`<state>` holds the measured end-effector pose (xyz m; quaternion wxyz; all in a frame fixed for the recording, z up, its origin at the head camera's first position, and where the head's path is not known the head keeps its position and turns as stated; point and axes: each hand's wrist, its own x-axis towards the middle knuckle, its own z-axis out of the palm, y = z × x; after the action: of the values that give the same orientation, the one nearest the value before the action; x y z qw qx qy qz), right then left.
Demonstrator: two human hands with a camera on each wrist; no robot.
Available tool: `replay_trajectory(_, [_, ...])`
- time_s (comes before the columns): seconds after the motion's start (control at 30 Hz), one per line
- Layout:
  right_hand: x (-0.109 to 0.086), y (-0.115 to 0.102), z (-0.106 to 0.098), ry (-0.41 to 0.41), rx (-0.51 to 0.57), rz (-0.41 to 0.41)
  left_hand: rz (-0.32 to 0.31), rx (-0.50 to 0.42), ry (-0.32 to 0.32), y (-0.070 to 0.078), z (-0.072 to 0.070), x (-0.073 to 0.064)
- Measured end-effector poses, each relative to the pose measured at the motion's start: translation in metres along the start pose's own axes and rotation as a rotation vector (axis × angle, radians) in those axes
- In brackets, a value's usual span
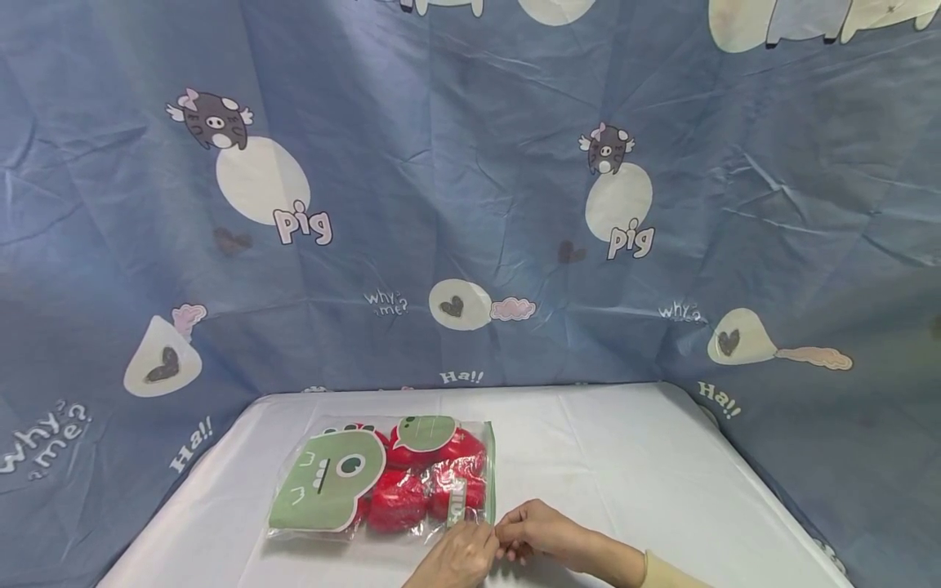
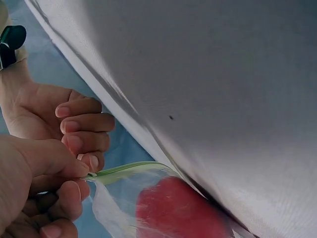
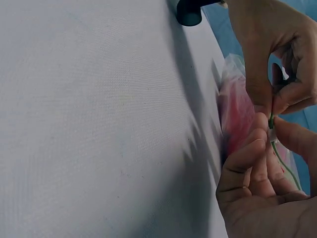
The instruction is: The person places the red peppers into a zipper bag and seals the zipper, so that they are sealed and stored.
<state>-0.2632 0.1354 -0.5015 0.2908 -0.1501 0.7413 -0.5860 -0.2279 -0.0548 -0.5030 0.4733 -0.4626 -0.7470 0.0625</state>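
A clear zip bag (image 1: 323, 482) with a green cartoon dinosaur print lies on the white table. Several rounded red bundles (image 1: 397, 500) show through its plastic. Its green zip edge (image 1: 492, 465) runs along the right side. At the near end of this edge, my left hand (image 1: 457, 557) pinches the bag's corner between thumb and fingers. Right beside it, my right hand (image 1: 547, 535) pinches the same corner. A small pale piece, apparently the zip slider (image 3: 272, 135), sits between the right thumb and fingers in the right wrist view. Both hands' fingertips nearly touch.
White cloth covers the table (image 1: 588, 457). Behind and around it hangs a blue curtain (image 1: 470, 204) with pig prints. A dark band with a camera (image 2: 12, 42) is on the right wrist, and a beige sleeve (image 1: 665, 572) covers that arm.
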Motion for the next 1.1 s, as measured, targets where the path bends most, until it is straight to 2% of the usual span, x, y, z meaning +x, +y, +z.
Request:
replay_trajectory(0.3, [0.003,0.001,-0.001,0.017,-0.011,-0.010,0.018,0.048,0.000,0.001,0.003,-0.001])
replay_trajectory(0.6, [0.005,0.002,-0.003,-0.004,-0.012,-0.021,0.022,0.081,0.036,0.002,0.005,-0.003])
replay_trajectory(0.77, [0.008,-0.001,-0.006,-0.006,-0.014,-0.023,0.022,0.054,-0.015,0.002,0.003,-0.002])
replay_trajectory(0.97, [0.017,0.001,-0.012,0.047,-0.031,-0.021,-0.012,-0.010,-0.075,0.002,-0.001,-0.003])
replay_trajectory(1.1, [0.024,0.003,-0.017,0.065,-0.035,-0.031,-0.011,0.005,-0.090,0.002,-0.001,-0.003])
